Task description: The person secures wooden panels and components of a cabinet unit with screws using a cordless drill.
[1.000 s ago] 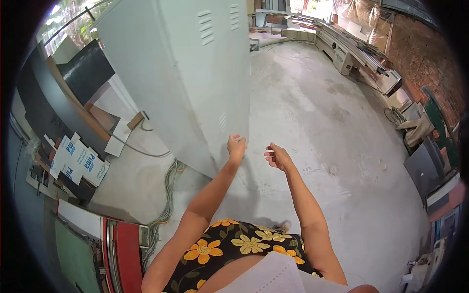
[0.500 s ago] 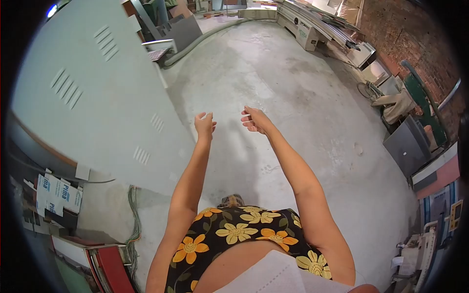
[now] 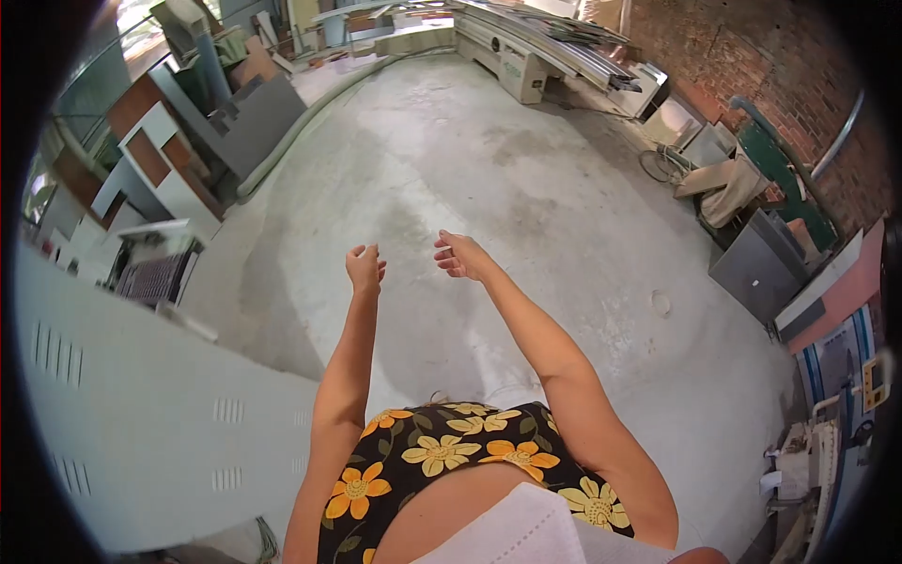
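My left hand (image 3: 365, 270) is held out in front of me above the concrete floor (image 3: 526, 310). Its fingers are loosely curled, with a gap to the thumb, and nothing shows in it. My right hand (image 3: 462, 257) hangs in the air to its right, half open, fingers bent and apart, also holding nothing. The two hands face each other without touching. A pale grey-green vented metal panel (image 3: 169, 404) stands on the left, apart from my left hand.
At the back stands a long machine (image 3: 520, 73) carrying metal strips. A thick hose (image 3: 310, 115) curves along the left, near leaning boards (image 3: 246, 125) and a crate-like box (image 3: 158, 273). Grey panels (image 3: 766, 271) lean on the right, by a brick wall (image 3: 752, 56).
The vented panel has slid down and left in view, revealing boards and the crate-like box behind it. My hands sit slightly lower and further left in view, their shape little changed.
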The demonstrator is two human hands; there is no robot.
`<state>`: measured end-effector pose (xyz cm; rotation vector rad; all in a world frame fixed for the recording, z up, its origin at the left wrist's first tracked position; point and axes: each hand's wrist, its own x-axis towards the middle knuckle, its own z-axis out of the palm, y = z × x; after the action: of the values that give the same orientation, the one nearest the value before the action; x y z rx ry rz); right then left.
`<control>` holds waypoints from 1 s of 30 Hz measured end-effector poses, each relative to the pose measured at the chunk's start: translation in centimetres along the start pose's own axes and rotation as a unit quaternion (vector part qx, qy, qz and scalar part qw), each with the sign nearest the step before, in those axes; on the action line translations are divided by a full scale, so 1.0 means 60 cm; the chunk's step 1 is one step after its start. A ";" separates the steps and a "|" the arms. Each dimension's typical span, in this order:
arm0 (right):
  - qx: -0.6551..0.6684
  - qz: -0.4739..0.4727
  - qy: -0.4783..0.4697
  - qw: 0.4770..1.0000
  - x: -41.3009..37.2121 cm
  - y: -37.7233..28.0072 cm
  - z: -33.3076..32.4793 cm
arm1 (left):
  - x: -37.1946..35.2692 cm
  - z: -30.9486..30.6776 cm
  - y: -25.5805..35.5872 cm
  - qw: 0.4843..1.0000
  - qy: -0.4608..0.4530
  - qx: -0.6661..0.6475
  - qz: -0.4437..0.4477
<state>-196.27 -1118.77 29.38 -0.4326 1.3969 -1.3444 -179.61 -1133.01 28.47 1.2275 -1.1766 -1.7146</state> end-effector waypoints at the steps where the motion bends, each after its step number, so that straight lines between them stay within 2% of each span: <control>1: 0.009 -0.002 0.003 1.000 0.020 -0.017 -0.025 | 0.021 0.036 0.006 1.000 -0.006 0.010 -0.001; 5: 0.057 0.007 0.011 0.998 0.102 -0.070 -0.123 | 0.100 0.166 0.017 0.997 -0.060 0.043 -0.016; 8: 0.054 0.008 0.037 0.998 0.168 -0.111 -0.196 | 0.164 0.258 0.013 0.995 -0.067 0.065 -0.030; 14: 0.027 0.013 0.032 0.999 0.329 -0.202 -0.373 | 0.309 0.447 -0.001 0.999 -0.043 0.028 -0.011; 18: -0.010 0.022 0.030 0.999 0.429 -0.286 -0.472 | 0.395 0.564 0.006 0.999 -0.021 0.019 -0.032; 21: 0.001 0.032 0.008 0.999 0.494 -0.330 -0.514 | 0.461 0.612 0.002 0.999 -0.010 -0.006 -0.030; 24: -0.011 0.038 -0.017 0.999 0.562 -0.355 -0.500 | 0.522 0.614 0.022 0.999 0.019 0.004 -0.043; 30: -0.014 0.039 -0.013 0.999 0.743 -0.442 -0.585 | 0.709 0.744 0.059 0.999 0.004 0.002 -0.039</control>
<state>-251.87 -1147.19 24.50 -0.4090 1.3976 -1.2537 -234.64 -1160.78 24.72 1.2962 -1.1423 -1.7637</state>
